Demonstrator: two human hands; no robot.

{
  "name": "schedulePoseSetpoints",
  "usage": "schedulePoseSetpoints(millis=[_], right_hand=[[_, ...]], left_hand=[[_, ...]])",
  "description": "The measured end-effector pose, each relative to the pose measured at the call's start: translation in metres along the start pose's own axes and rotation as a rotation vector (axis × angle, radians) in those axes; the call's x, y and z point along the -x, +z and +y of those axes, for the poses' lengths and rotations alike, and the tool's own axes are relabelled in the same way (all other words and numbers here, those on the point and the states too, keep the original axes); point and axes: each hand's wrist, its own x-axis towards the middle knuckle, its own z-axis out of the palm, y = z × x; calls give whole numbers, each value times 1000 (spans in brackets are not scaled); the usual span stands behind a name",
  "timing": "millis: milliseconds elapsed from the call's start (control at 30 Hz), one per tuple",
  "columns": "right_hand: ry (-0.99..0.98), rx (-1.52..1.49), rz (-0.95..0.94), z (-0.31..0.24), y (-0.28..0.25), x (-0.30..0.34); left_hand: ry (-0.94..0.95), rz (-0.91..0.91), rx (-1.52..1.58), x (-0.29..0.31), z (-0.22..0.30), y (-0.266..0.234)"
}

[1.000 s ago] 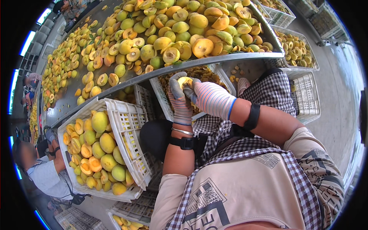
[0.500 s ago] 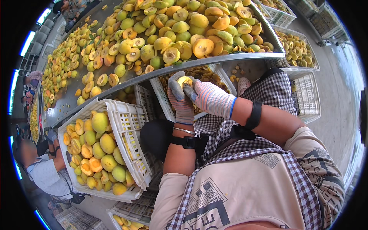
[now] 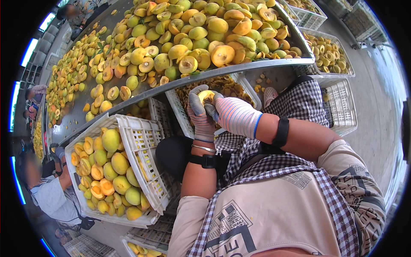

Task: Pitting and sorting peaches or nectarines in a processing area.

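Co-worker (image 3: 55, 199) in lt-blue shirt (image 3: 53, 203) over on the L, w/ small black bag (image 3: 87, 223) alongside. Stacked crates (image 3: 365, 21) back R, grey flr (image 3: 373, 115) nr them.

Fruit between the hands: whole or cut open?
Cut open: between left hand and right hand, the fruit shows pale yellow flesh and a brown patch.
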Motion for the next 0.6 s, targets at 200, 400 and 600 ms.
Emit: schedulePoseSetpoints(millis=[200,400,600], right_hand=[[55,-8,-54,5,-5,-1],[-2,-242,24,1,-6,-14],[-98,152,-78,11,2,-8]], left_hand=[[-92,-39,-245,-4,-2,-4],[177,17,10,-6,-6,3],[74,33,-217,-5,-11,-3]])
